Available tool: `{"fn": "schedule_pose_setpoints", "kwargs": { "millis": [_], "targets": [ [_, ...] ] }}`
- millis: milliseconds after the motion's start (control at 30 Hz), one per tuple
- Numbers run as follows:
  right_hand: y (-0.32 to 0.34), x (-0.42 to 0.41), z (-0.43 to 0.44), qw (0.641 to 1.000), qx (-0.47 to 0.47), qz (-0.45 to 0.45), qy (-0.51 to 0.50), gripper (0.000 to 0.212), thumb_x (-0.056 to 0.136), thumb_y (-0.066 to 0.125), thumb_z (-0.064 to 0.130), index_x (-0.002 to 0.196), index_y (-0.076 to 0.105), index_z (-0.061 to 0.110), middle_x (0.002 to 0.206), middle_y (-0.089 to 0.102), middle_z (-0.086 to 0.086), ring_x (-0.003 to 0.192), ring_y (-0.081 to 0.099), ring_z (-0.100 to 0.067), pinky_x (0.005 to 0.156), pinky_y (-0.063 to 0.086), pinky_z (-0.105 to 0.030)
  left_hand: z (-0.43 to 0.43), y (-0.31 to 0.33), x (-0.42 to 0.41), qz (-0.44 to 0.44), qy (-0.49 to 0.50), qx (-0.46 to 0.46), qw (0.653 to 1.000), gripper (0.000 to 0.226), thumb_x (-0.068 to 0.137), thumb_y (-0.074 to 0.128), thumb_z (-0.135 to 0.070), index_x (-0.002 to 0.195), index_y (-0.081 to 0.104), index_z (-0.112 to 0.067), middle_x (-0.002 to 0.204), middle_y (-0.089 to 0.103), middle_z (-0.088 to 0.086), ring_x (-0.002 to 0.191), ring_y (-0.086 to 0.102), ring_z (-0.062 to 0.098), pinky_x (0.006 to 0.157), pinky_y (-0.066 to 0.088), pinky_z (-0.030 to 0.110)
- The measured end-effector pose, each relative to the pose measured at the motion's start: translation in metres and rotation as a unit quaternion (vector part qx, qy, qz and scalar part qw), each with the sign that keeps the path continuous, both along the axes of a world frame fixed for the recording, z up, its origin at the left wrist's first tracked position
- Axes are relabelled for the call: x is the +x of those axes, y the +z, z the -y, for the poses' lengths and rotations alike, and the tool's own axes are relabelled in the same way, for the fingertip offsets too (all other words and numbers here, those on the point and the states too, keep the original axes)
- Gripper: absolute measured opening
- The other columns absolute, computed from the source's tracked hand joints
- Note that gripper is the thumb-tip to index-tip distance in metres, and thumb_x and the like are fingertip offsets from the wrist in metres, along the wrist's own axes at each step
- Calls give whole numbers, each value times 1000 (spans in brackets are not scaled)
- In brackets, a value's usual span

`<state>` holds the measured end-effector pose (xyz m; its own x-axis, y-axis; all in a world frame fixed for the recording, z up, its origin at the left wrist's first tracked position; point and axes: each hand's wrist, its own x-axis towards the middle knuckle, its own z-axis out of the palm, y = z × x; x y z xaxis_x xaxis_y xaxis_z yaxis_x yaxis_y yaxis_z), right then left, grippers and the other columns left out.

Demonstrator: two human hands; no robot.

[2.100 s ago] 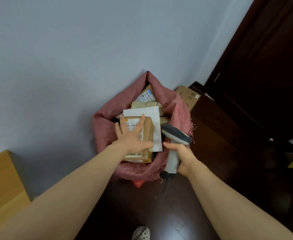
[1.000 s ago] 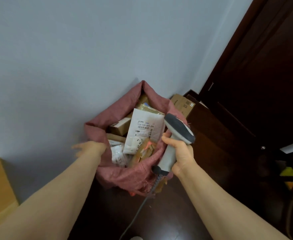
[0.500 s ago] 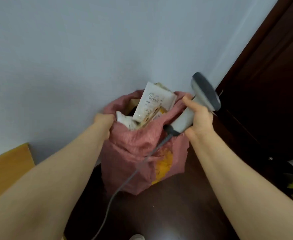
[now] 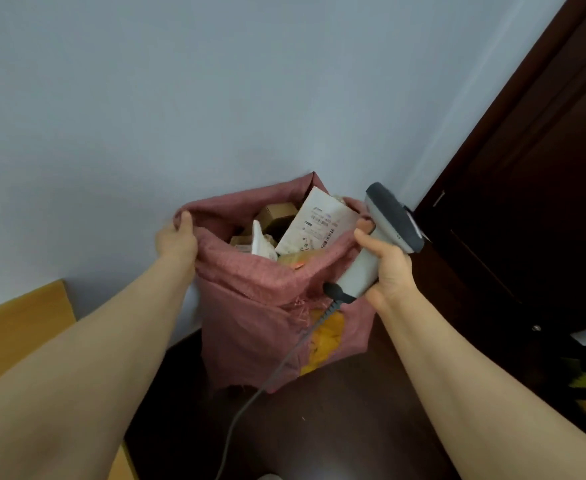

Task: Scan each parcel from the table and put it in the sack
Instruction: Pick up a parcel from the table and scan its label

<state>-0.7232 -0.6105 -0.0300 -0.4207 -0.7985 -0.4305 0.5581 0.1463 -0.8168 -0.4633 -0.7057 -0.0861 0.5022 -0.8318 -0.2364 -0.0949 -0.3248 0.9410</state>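
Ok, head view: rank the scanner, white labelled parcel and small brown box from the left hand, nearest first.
1. The small brown box, inside the sack, central.
2. The white labelled parcel, leaning at the sack's right side.
3. The scanner, gripped by the right hand at the sack's right rim.

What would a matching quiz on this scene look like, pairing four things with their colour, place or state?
Things
1. sack
2. barcode scanner
3. white labelled parcel
4. left hand

Descriptions
A. sticks up out of the sack's mouth
B. grips the sack's rim
C. held in the right hand
D. pinkish red with a yellow patch

Pairs: 1-D, 2-C, 3-A, 4-B
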Motion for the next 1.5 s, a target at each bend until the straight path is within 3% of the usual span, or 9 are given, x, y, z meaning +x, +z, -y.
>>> {"fn": "schedule_pose_setpoints", "kwargs": {
  "millis": [167,367,567,700,800,967,1167,1367,1500],
  "targets": [
    [-30,16,-20,995,92,-12,45,22,72,74,-5,88,72,9,80,75,-1,74,71,-17,60,59,-31,-64,-34,-22,-247,-56,268,929,78,75,80,-33,138,38,-13,111,55,7,95,60,28,68,53,43],
    [-25,8,-6,983,131,-98,84,25,68,78,-3,88,70,10,80,72,-4,76,67,-22,66,56,-34,-56,-52,-37,-298,21,195,934,41,89,42,14,127,48,1,83,56,13,61,56,25,33,49,29],
    [-24,-56,23,943,223,-246,29,27,72,79,3,91,61,9,79,64,-8,69,63,-23,64,57,-40,-32,-50,-21,-251,83,164,950,40,89,42,11,128,50,5,95,55,15,73,57,28,77,48,40],
    [-30,-105,60,913,246,-323,34,28,73,78,3,97,64,5,72,60,-7,62,58,-20,45,46,-30,-19,-60,-31,-203,111,173,957,39,91,43,6,130,48,5,94,55,17,89,53,27,77,43,35],
    [-45,-129,102,922,250,-292,46,34,71,79,3,100,63,-1,78,63,-10,66,61,-25,62,55,-39,-6,-64,-40,-207,159,173,950,42,89,45,1,131,48,1,120,57,20,94,59,33,81,47,37],
    [-90,-132,161,949,242,-151,130,66,65,86,13,121,54,-2,109,65,-14,99,64,-33,93,52,-47,9,-62,-58,-185,154,213,947,47,74,79,-23,109,53,-6,86,62,13,46,60,28,46,53,33],
    [-124,-120,189,922,276,-122,244,93,58,87,22,137,45,-1,133,54,-14,117,54,-33,101,46,-46,11,-68,-62,-51,167,299,938,26,70,79,-8,81,58,0,57,54,12,43,47,22,37,37,23],
    [-142,-121,191,902,313,-71,290,48,71,76,5,117,64,-3,113,68,-18,101,65,-34,74,54,-36,22,-82,-67,-98,111,356,923,48,75,79,-21,113,52,-8,94,65,16,66,62,30,53,51,33],
    [-138,-115,193,878,329,-37,345,29,74,71,4,102,69,-4,100,70,-19,88,65,-34,93,50,-46,18,-91,-64,-124,93,396,905,62,78,78,-28,128,51,-4,103,64,18,78,62,34,60,51,39]
  ]
}}
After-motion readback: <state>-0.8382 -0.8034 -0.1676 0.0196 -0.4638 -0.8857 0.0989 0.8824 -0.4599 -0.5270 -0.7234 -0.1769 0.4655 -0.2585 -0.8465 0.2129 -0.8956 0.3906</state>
